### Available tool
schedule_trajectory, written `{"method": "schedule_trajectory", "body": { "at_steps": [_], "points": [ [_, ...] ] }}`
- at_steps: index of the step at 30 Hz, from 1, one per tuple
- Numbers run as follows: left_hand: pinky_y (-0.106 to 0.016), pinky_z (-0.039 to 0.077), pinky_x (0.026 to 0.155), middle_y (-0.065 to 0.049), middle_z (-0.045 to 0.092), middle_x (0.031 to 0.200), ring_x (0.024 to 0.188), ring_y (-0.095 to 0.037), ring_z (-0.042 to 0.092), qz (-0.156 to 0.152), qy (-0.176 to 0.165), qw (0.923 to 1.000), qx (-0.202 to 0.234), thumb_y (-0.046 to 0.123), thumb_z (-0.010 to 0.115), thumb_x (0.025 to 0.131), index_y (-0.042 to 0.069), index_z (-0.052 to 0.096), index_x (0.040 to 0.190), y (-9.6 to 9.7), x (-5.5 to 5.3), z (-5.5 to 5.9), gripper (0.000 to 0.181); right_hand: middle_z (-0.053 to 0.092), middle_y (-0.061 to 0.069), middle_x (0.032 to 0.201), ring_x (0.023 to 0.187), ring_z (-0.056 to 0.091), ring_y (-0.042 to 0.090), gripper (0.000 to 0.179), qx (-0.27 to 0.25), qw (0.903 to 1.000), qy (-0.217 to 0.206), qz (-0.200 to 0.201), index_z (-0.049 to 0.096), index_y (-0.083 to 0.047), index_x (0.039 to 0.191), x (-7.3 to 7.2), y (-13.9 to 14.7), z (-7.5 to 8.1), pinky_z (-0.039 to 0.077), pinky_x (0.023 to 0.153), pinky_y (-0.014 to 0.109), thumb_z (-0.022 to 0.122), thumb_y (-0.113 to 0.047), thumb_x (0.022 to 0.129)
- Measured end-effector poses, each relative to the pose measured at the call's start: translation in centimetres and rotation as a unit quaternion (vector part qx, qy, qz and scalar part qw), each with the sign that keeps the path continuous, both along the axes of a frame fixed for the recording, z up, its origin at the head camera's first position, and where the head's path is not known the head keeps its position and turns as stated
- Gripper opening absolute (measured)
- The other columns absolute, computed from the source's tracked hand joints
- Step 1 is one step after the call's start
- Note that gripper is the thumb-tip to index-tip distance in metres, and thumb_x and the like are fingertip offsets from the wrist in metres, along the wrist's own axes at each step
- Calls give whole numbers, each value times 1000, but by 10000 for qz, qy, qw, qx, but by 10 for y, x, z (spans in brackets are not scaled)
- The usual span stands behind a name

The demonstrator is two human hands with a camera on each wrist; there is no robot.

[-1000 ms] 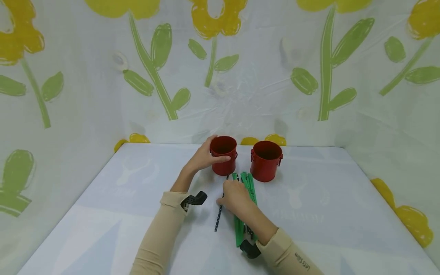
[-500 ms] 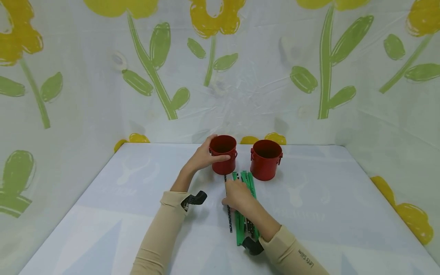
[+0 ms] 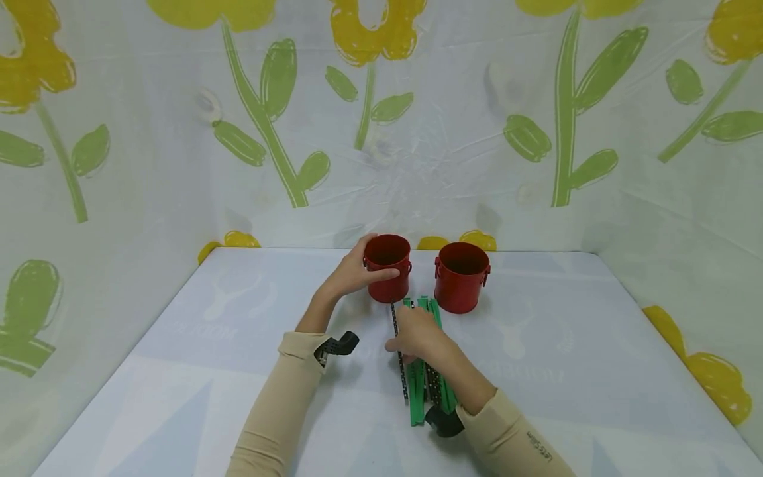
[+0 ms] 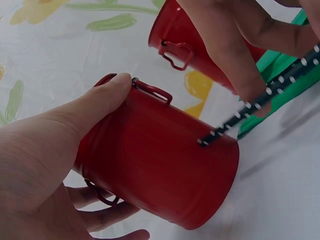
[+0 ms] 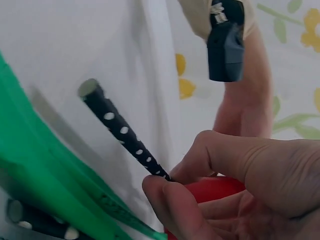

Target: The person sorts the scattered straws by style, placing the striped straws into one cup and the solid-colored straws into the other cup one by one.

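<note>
At the table's far side my left hand [image 3: 348, 273] grips a small red bucket [image 3: 389, 289], thumb on its near side. In the left wrist view this bucket [image 4: 165, 155] shows side loops, and fingers curl behind it. My right hand [image 3: 417, 334] pinches a slim black stick with white dots [image 3: 402, 377] between thumb and fingers. A flat, pale end shows on this dotted stick [image 5: 125, 131] in the right wrist view; its other end lies in front of the held bucket. Beneath and beside my right hand lie flat green strips [image 3: 416, 404] and more dotted black sticks [image 3: 434, 391].
A second red bucket [image 3: 461, 285] stands upright just right of the held one. White flower-printed sheeting [image 3: 429, 146] rises behind the pale table [image 3: 250, 371] and along its sides. Black camera mounts [image 3: 444, 422] sit at both cuffs.
My right hand has shifted right with the dotted stick, bringing it alongside the green strips. The stick's tilt has changed, its near end swinging right. My left hand and the buckets stay put.
</note>
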State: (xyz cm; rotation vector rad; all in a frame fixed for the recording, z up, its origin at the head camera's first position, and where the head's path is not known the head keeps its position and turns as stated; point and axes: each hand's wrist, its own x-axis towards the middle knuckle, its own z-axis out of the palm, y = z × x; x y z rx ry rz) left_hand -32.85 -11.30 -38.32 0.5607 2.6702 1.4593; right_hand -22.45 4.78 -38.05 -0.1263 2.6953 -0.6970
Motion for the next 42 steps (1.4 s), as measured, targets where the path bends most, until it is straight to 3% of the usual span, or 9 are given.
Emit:
{"method": "schedule_trajectory", "body": {
  "at_steps": [9, 14, 18, 23, 29, 33, 36, 42],
  "points": [
    [-49, 43, 110, -2, 46, 147, 134, -23, 47, 19, -55, 10000, 42, 44, 77, 82, 19, 19, 155, 0, 0, 0, 97, 64, 9, 88, 53, 67, 15, 43, -378, 9984, -203, 358, 60, -3, 113, 3, 15, 18, 57, 56, 24, 80, -23, 81],
    [-47, 45, 108, -1, 47, 144, 132, -22, 48, -47, -38, 9999, 129, 42, 77, 82, 22, 23, 152, -1, 0, 0, 91, 65, 5, 85, 57, 69, 15, 33, -409, 9968, -281, 631, 63, -8, 108, 0, 29, 29, 58, 59, 24, 78, -23, 83],
    [-47, 46, 107, 0, 47, 144, 132, -22, 47, -80, -38, 9998, 188, 41, 78, 82, 21, 24, 152, -1, 0, 1, 90, 68, 4, 82, 61, 69, 17, 30, -689, 9957, -178, 593, 61, -9, 109, -5, 41, 36, 59, 63, 27, 75, -21, 85],
    [-49, 45, 107, -1, 47, 144, 132, -23, 48, -123, -30, 9996, 240, 38, 78, 83, 21, 22, 153, -2, 0, -1, 92, 70, 6, 89, 60, 68, 13, 28, -1235, 9886, 634, 587, 61, -9, 111, -10, 48, 41, 60, 72, 30, 70, -19, 87],
    [-50, 45, 108, -3, 48, 144, 132, -25, 49, -265, -6, 9987, 434, 35, 78, 83, 21, 24, 152, 1, 1, -1, 89, 71, 10, 102, 70, 70, 16, 30, -1610, 9742, 1547, 331, 61, -7, 118, -16, 46, 39, 61, 70, 30, 65, -19, 90],
    [-48, 45, 108, -4, 47, 145, 132, -24, 49, -232, 17, 9990, 370, 34, 78, 83, 18, 22, 153, 2, 0, -3, 91, 71, 11, 108, 87, 72, 22, 27, -1823, 9537, 2387, 136, 64, -7, 117, -21, 43, 36, 61, 69, 31, 64, -17, 92],
    [-46, 46, 107, -2, 47, 145, 131, -22, 49, -116, 39, 9996, 237, 38, 78, 82, 17, 19, 155, 1, -3, -8, 96, 72, 11, 106, 90, 71, 23, 23, -1924, 9355, 2960, 94, 65, -7, 114, -28, 42, 35, 61, 68, 32, 63, -18, 94],
    [-47, 47, 106, -1, 47, 145, 131, -22, 49, -46, 18, 9998, 191, 41, 77, 82, 18, 18, 155, 0, -4, -8, 97, 73, 11, 106, 92, 72, 25, 22, -2010, 9092, 3645, 94, 65, -7, 114, -40, 43, 43, 61, 79, 38, 61, -19, 97]
  ]
}}
